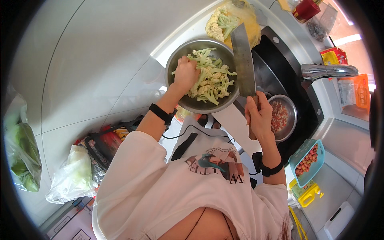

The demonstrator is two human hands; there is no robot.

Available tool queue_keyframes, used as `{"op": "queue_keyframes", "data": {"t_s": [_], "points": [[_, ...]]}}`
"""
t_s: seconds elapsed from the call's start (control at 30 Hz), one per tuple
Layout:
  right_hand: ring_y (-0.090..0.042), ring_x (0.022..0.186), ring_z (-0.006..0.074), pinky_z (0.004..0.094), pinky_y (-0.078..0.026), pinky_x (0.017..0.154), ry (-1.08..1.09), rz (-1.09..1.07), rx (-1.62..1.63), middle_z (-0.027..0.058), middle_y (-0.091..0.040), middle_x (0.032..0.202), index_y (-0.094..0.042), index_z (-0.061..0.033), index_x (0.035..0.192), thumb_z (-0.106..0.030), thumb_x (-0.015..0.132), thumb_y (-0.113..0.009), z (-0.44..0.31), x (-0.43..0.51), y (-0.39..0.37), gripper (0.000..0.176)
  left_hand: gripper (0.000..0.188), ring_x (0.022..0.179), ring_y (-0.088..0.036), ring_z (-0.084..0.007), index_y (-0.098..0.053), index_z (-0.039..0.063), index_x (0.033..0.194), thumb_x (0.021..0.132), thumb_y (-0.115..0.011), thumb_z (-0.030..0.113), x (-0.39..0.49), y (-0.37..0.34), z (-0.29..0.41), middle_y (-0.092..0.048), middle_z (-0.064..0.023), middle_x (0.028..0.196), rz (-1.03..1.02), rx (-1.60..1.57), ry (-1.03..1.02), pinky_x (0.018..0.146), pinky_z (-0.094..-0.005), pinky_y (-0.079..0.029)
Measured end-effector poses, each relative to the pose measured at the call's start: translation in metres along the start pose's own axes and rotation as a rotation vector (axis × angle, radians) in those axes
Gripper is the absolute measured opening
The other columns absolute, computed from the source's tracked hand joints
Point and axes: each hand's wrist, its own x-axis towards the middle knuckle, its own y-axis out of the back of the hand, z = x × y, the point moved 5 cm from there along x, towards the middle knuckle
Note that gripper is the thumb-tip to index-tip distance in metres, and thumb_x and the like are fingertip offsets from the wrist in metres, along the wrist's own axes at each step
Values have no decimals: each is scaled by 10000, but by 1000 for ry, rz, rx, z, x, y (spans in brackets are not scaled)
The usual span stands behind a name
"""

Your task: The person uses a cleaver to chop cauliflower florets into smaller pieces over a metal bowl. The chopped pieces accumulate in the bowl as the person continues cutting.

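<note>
Cut cauliflower florets [211,79] with pale green stems lie in a round metal bowl [177,100]. My left hand [186,73] reaches over the bowl's left side, fingers curled down among the florets; whether they grip a piece is hidden. In my right hand [259,115] is the wooden handle of a Chinese cleaver [243,57]. Its broad blade points away from me, just right of the bowl's rim. Beyond the bowl, a larger piece of cauliflower [216,25] rests by a yellow plastic bag [250,18].
Right of the cleaver is a black sink [303,120] with a chrome faucet [328,71]. A metal bowl of chopped red-and-white food [279,115] sits there. Nearer me are a blue basket of small reddish fruit [306,162] and a yellow-handled bottle [309,193]. Bagged vegetables [25,156] lie far left.
</note>
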Motion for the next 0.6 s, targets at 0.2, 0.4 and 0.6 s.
{"op": "queue_keyframes", "data": {"t_s": [0.2, 0.4, 0.6], "points": [[-458, 438, 42, 219, -361, 390, 0, -1, 9, 7, -532, 592, -561, 9, 1069, -158, 957, -562, 8, 1, 4, 201, 263, 971, -538, -365, -615, 67, 963, 769, -717, 213, 3, 10, 0, -558, -164, 979, 70, 37, 10, 844, -464, -442], [-458, 440, 39, 215, -355, 390, 1, 0, 16, 6, -531, 587, -555, 31, 1071, -153, 955, -566, 9, 3, 4, 218, 353, 1029, -570, -380, -619, 118, 1123, 827, -695, 295, 20, -12, 28, -610, -204, 1118, -237, -135, -86, 938, -450, -420], [-456, 442, 40, 210, -355, 395, 6, 25, 74, 4, -529, 596, -553, 29, 1064, -156, 958, -566, 9, 1, 9, 214, 420, 1111, -532, -376, -627, 88, 1143, 801, -722, 314, 85, 15, 41, -587, -230, 1124, -1, -166, -6, 973, -434, -421]]}}
